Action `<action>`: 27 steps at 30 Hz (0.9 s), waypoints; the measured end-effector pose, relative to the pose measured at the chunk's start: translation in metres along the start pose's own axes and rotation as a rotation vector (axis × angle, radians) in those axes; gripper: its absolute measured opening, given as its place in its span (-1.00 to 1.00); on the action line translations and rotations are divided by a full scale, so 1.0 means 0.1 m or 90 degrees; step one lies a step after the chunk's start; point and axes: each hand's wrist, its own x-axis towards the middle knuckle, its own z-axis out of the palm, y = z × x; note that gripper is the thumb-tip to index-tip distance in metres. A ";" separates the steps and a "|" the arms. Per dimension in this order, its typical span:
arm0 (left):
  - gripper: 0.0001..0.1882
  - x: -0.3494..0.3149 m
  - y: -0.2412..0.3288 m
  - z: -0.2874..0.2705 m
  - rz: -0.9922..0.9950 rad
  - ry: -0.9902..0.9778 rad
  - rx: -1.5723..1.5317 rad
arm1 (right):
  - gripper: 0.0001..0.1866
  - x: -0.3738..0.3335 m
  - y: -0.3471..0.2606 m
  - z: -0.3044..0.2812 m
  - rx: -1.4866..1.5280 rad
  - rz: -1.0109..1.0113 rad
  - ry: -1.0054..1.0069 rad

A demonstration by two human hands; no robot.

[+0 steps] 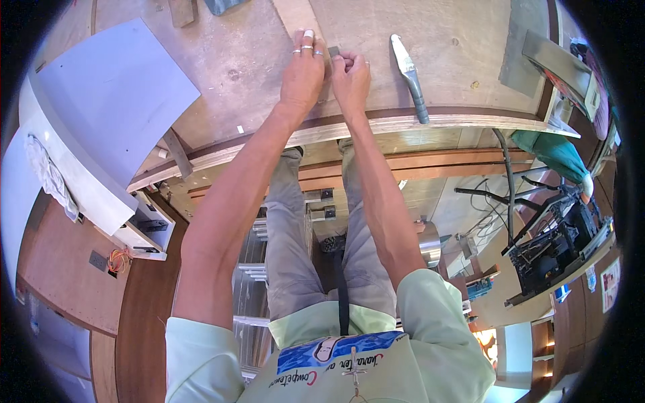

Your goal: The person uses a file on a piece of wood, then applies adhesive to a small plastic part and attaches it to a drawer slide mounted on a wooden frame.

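On the plywood work surface (248,87), my left hand (304,75) lies with its fingers stretched over a pale wooden strip (295,15). Bands circle several of its fingers, and one fingertip has a white covering. Close beside it, my right hand (352,80) has its fingers curled in a pinch at a small dark grey piece (333,51). Most of that piece is hidden, so its kind cannot be made out. To the right of my hands rests a grey-handled tool (412,80) with a whitish blade, apart from both hands.
A bluish-white sheet (114,87) covers the surface's left side, beside a white curved panel (80,154). A flat grey plate (522,67) lies at the right. Below the front edge are ladder rungs (254,272), a steel pot-like cylinder (428,245) and a black mechanical unit (557,235).
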 end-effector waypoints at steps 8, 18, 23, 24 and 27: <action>-0.47 0.01 0.03 -0.03 0.010 -0.002 -0.016 | -0.81 0.11 0.18 0.15 -0.025 0.000 0.068; -0.39 -0.01 0.00 0.00 0.003 -0.011 0.008 | -0.84 0.02 0.09 0.03 -0.025 -0.017 0.070; -0.42 -0.05 -0.12 0.06 -0.029 0.007 -0.099 | -0.67 -0.07 0.12 -0.11 0.043 -0.019 0.054; -0.45 -0.06 -0.20 0.01 -0.032 -0.007 -0.161 | -0.60 -0.11 0.14 -0.15 0.038 -0.030 0.050; -0.57 -0.14 -0.29 -0.11 -0.092 0.096 -0.292 | -0.30 -0.36 0.12 -0.05 -0.231 -0.262 -0.002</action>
